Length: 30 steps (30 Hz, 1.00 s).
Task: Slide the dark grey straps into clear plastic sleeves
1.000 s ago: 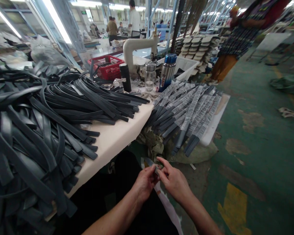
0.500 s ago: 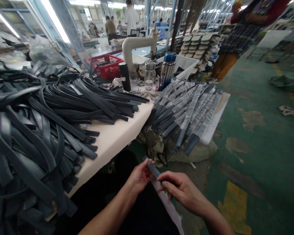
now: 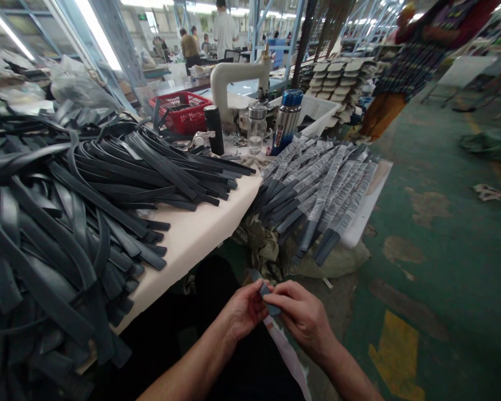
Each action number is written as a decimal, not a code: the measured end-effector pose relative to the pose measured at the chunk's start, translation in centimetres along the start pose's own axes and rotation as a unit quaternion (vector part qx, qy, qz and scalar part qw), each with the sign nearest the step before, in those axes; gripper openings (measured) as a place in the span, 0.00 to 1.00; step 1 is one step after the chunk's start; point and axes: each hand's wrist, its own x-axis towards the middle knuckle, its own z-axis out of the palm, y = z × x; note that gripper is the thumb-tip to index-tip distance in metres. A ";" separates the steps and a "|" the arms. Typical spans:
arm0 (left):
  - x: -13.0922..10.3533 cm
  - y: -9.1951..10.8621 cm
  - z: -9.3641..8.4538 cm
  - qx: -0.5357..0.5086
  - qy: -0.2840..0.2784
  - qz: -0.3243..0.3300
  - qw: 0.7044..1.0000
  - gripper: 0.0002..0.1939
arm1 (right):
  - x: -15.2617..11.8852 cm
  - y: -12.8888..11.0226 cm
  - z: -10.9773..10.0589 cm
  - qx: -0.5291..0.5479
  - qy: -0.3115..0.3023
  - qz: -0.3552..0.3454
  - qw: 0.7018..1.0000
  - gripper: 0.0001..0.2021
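Note:
Above my lap, a dark grey strip (image 3: 272,307) is held between both hands. My left hand (image 3: 245,309) pinches it near its upper part. Close beside it, my right hand (image 3: 301,313) grips the lower part with thumb and fingers. A large pile of dark strips (image 3: 150,161) covers much of the pale tabletop (image 3: 192,236) on the left. Strips with clear wrapping round their middles (image 3: 328,184) lie on a white board (image 3: 369,206) to the right, their dark ends bare.
A black bottle (image 3: 214,131), a glass jar (image 3: 256,129), a blue-topped flask (image 3: 286,122), a red basket (image 3: 183,114) and a cream machine (image 3: 221,83) stand behind. A person (image 3: 413,67) stands at the upper right. Cloth sacking (image 3: 325,264) lies beneath the wrapped strips.
My right hand has moved left and slightly up, closer to my left hand. Its fingers are now closed further up the strip, and the strip's lower end shows tilted between the hands.

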 end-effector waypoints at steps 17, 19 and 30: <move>1.6 0.4 1.3 -0.101 0.035 0.104 0.989 0.08 | -6.5 1.0 -3.9 0.024 -0.337 0.248 0.908 0.14; 1.7 0.2 1.5 -0.103 0.024 0.121 0.987 0.10 | -9.0 2.6 -3.2 -0.020 -0.355 0.277 0.892 0.13; -0.2 -2.0 2.0 0.181 -0.100 0.168 0.964 0.11 | -4.6 0.3 -5.3 0.213 -0.184 0.214 0.935 0.14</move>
